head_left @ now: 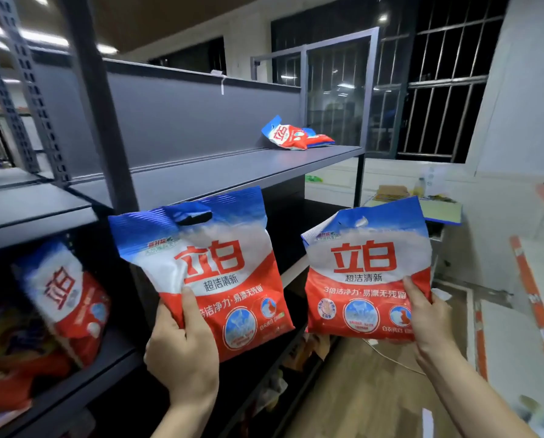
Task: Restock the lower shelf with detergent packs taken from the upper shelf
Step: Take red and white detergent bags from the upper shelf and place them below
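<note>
I hold two red, white and blue detergent packs upright in front of the dark shelving. My left hand point(185, 352) grips the lower left corner of the left pack point(207, 267), thumb on its front. My right hand point(428, 317) grips the lower right corner of the right pack point(365, 270). Both packs hang below the upper shelf point(220, 175). On that shelf's far right end lie two more packs point(291, 137). On the lower shelf point(84, 384) at the left, another pack point(68, 298) leans tilted among other red and yellow bags.
A grey upright post point(97, 102) of the rack stands just left of the left pack. Barred windows point(441, 80) fill the back wall. A low table with cardboard point(422, 203) stands at the right, and orange-edged boards point(536, 305) lie along the right side. Wooden floor shows below.
</note>
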`<state>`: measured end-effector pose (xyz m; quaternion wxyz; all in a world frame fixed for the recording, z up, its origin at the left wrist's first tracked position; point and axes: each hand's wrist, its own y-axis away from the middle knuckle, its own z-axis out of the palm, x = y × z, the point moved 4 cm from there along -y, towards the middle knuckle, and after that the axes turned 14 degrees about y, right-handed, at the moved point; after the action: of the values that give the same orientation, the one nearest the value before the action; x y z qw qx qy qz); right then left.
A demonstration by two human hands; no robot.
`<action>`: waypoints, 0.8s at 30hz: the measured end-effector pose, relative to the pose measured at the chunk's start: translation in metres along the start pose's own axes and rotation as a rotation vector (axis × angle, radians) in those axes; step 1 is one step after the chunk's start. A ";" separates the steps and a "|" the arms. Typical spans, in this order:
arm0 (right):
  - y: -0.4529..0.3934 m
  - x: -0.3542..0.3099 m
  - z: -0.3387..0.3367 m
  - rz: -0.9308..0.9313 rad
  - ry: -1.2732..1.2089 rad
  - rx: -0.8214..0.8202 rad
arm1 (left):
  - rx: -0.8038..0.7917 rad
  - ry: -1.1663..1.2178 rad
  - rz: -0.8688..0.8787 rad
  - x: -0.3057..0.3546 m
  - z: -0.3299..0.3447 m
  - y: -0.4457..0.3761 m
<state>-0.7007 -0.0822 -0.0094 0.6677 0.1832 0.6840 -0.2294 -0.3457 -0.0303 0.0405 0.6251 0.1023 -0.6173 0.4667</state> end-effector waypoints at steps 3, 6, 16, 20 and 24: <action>-0.028 0.008 -0.016 0.018 -0.016 0.054 | -0.023 0.038 0.003 0.001 0.039 -0.003; -0.061 0.012 -0.024 0.006 -0.043 0.082 | -0.040 0.067 0.011 -0.005 0.079 -0.007; -0.209 0.004 0.003 -0.041 -0.055 0.100 | -0.068 0.108 0.011 -0.049 0.222 -0.041; -0.263 -0.006 0.014 -0.073 -0.071 0.117 | -0.071 0.144 0.017 -0.062 0.280 -0.060; -0.311 -0.012 0.018 -0.073 -0.086 0.118 | -0.081 0.142 0.023 -0.072 0.328 -0.072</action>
<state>-0.8587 -0.3490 0.0243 0.6757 0.1873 0.6462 -0.3013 -0.5026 -0.3330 0.0816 0.6655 0.0365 -0.5908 0.4546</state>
